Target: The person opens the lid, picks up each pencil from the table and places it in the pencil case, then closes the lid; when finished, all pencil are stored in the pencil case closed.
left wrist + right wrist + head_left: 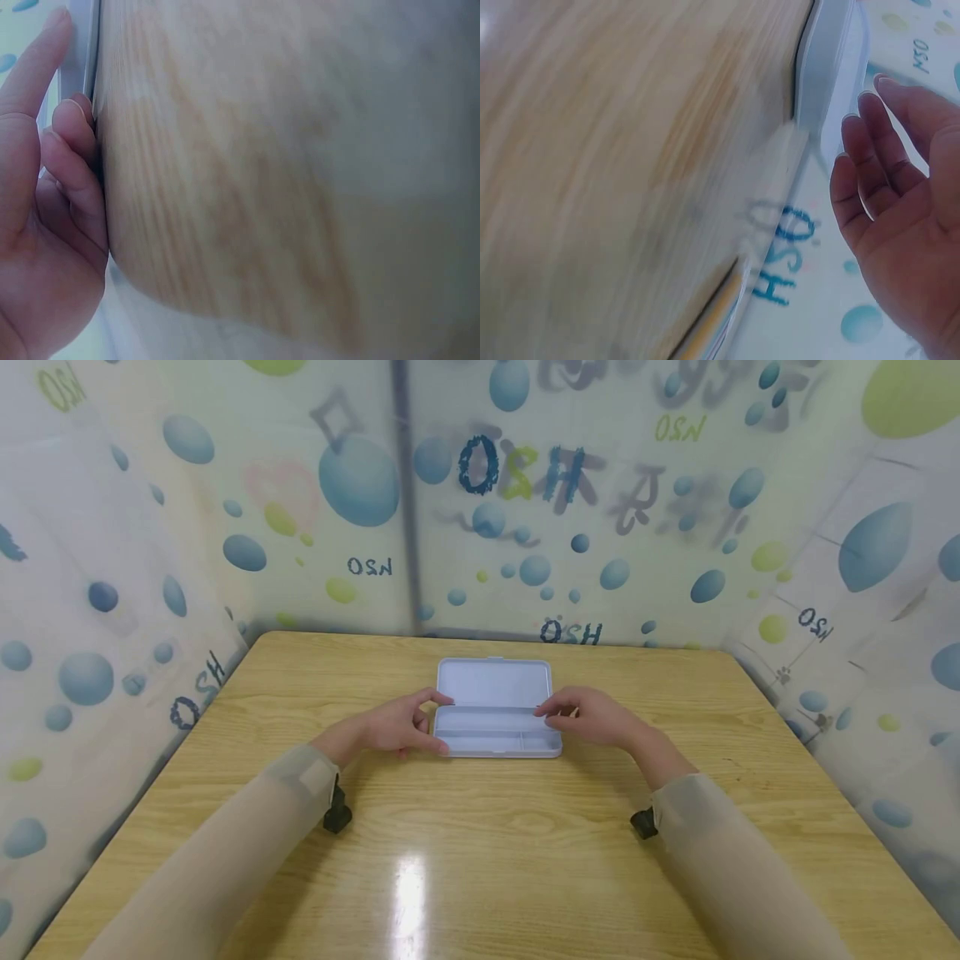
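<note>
A pale blue-white pencil case point(495, 720) lies on the wooden table with its lid point(493, 682) tipped back, showing a long compartment and smaller ones along the front. My left hand point(397, 723) holds the case's left end, thumb at the near corner and index finger by the hinge. In the left wrist view the other fingers point(71, 150) curl in beside the case, low at the tabletop. Over the right end of the case, my right hand point(596, 717) hovers with loosely bent fingers. The right wrist view shows no object in those fingers point(870, 150).
The wooden table point(495, 843) reaches back to a patterned cloth wall point(480, 568), with similar cloth at both sides. A long orange-and-white striped thing point(714, 315) lies near the table edge in the right wrist view.
</note>
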The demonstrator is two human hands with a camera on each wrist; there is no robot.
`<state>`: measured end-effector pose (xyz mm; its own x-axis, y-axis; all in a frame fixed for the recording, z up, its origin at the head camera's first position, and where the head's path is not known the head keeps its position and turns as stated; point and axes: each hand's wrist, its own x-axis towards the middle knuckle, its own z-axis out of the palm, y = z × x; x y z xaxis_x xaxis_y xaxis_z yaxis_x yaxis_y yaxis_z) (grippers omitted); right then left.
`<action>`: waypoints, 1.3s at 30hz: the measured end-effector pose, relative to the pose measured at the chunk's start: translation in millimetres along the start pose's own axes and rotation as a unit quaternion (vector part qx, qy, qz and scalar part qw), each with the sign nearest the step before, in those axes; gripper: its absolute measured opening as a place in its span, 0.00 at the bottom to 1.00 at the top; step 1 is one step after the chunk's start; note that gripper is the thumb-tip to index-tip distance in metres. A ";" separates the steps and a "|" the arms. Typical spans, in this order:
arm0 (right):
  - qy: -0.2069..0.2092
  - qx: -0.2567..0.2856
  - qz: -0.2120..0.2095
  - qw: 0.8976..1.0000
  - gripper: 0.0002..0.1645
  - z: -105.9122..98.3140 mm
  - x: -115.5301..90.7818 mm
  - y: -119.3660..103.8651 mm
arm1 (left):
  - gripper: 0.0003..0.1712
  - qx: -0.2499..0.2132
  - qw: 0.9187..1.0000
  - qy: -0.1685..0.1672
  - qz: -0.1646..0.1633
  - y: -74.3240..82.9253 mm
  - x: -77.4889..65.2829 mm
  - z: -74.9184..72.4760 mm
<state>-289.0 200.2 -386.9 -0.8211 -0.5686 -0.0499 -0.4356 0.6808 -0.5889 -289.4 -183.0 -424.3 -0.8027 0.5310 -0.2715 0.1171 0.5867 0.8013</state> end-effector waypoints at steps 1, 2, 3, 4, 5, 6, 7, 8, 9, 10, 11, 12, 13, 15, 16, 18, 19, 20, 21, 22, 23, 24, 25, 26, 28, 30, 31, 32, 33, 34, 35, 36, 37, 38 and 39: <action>0.005 0.000 0.001 1.000 0.15 -1.8 -3.9 3.2 | 0.52 0.000 1.000 0.000 0.000 -0.3 0.1 0.0; 0.009 0.000 0.002 1.000 0.15 -3.6 -7.7 6.7 | 0.52 0.001 1.000 0.001 0.000 -0.5 0.0 0.0; 0.012 0.000 0.004 1.000 0.15 -5.5 -11.5 10.4 | 0.52 0.001 1.000 0.001 0.000 -0.6 -0.1 0.0; 0.014 -0.001 0.005 1.000 0.15 -7.2 -15.2 14.1 | 0.52 0.001 1.000 0.000 0.002 -0.9 -0.2 0.1; 0.017 -0.001 0.008 1.000 0.15 -8.9 -19.1 17.7 | 0.53 0.002 1.000 0.000 0.002 -1.2 -0.4 0.3; 0.019 -0.002 0.010 1.000 0.15 -10.8 -23.0 21.1 | 0.53 0.002 1.000 -0.001 0.002 -1.1 -0.8 0.4; 0.020 -0.002 0.013 1.000 0.15 -12.5 -27.0 24.6 | 0.53 0.002 1.000 -0.001 0.001 -1.1 -1.1 0.7; 0.022 -0.002 0.018 1.000 0.15 -14.3 -31.3 28.0 | 0.53 0.003 1.000 -0.002 0.000 -1.0 -1.4 0.9; 0.025 -0.003 0.024 0.999 0.15 -16.2 -36.0 31.3 | 0.53 0.003 1.000 -0.002 0.000 -1.1 -1.4 1.2; 0.028 -0.006 0.029 0.999 0.15 -18.4 -41.0 34.1 | 0.53 0.004 1.000 -0.003 0.000 -1.1 -1.4 1.3; 0.031 -0.008 0.032 0.999 0.15 -20.7 -46.1 37.0 | 0.53 0.003 1.000 -0.002 -0.002 -1.0 -1.4 1.3; 0.036 -0.010 0.035 0.999 0.15 -23.1 -51.3 39.9 | 0.52 0.002 1.000 -0.002 -0.003 -1.1 -1.2 1.3; 0.039 -0.012 0.039 0.998 0.15 -25.6 -56.6 42.7 | 0.52 0.003 1.000 -0.003 -0.002 -1.7 -0.6 1.2; 0.045 -0.016 0.044 0.998 0.15 -30.7 -67.0 48.3 | 0.52 0.003 1.000 -0.003 -0.001 -2.6 0.6 0.9; 0.047 -0.017 0.046 0.998 0.15 -33.3 -71.8 51.5 | 0.52 0.003 1.000 -0.003 0.000 -2.8 0.9 0.6; 0.052 -0.019 0.050 0.997 0.16 -38.0 -80.5 58.9 | 0.52 0.005 1.000 -0.004 0.001 -3.1 1.2 0.2; 0.054 -0.021 0.051 0.997 0.16 -40.2 -84.5 62.2 | 0.52 0.006 1.000 -0.004 0.001 -2.8 1.1 0.1; 0.056 -0.021 0.054 0.997 0.16 -42.3 -88.1 65.7 | 0.52 0.005 1.000 -0.004 0.000 -2.3 0.7 -0.1; 0.058 -0.022 0.055 0.997 0.16 -44.2 -91.3 69.2 | 0.52 0.005 1.000 -0.004 0.000 -1.8 0.3 -0.1; 0.060 -0.026 0.058 0.996 0.16 -45.9 -94.2 72.9 | 0.52 0.005 1.000 -0.003 -0.001 -1.4 -0.1 -0.1; 0.061 -0.033 0.062 0.996 0.17 -47.4 -96.9 75.9 | 0.52 0.006 1.000 -0.003 -0.002 -1.0 -0.4 -0.1; 0.062 -0.036 0.065 0.995 0.17 -48.7 -99.3 79.1 | 0.52 0.006 1.000 -0.002 -0.003 -0.7 -0.6 0.0; 0.062 -0.041 0.070 0.995 0.17 -49.7 -101.5 82.1 | 0.52 0.006 1.000 -0.002 -0.003 -0.5 -0.6 0.1; 0.063 -0.043 0.075 0.994 0.17 -50.6 -103.2 85.4 | 0.52 0.008 1.000 -0.001 -0.003 -0.5 -0.6 0.1; 0.061 -0.050 0.083 0.993 0.18 -52.0 -106.4 91.9 | 0.52 0.009 1.000 -0.001 -0.001 -0.6 -0.5 0.3; 0.058 -0.050 0.090 0.993 0.17 -53.4 -108.5 97.6 | 0.51 0.009 1.000 0.000 0.000 -1.1 -0.6 0.4; 0.056 -0.051 0.094 0.993 0.17 -54.1 -109.0 100.3 | 0.51 0.009 1.000 -0.001 0.001 -1.1 -0.9 0.4; 0.054 -0.049 0.097 0.993 0.17 -54.9 -109.3 102.6 | 0.51 0.009 1.000 0.000 0.002 -1.1 -1.2 0.6; 0.052 -0.049 0.100 0.992 0.17 -55.7 -109.5 104.4 | 0.51 0.008 1.000 0.000 0.003 -1.1 -1.5 0.7; 0.051 -0.048 0.103 0.992 0.17 -56.4 -109.5 106.1 | 0.52 0.008 1.000 -0.001 0.003 -1.1 -1.7 0.8; 0.049 -0.047 0.106 0.992 0.17 -57.0 -109.4 107.7 | 0.52 0.009 1.000 0.000 0.002 -1.0 -1.8 0.8; 0.047 -0.044 0.108 0.992 0.17 -57.6 -109.1 109.1 | 0.52 0.009 1.000 0.000 0.002 -0.7 -1.9 1.0; 0.044 -0.040 0.110 0.992 0.18 -58.3 -108.9 110.3 | 0.52 0.010 1.000 0.000 0.001 -0.6 -1.9 1.0; 0.041 -0.037 0.112 0.992 0.18 -58.8 -108.7 111.2 | 0.52 0.009 1.000 0.001 0.001 -0.4 -1.9 1.1; 0.038 -0.034 0.114 0.992 0.18 -59.3 -108.4 112.3 | 0.52 0.010 1.000 0.000 0.001 -0.2 -2.0 1.2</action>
<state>-270.9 365.6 -399.8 -0.9258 -0.3606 -0.1135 -0.2560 0.8188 -0.5139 -287.1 -183.5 -424.6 -0.8021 0.5327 -0.2699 0.1303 0.5972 0.7914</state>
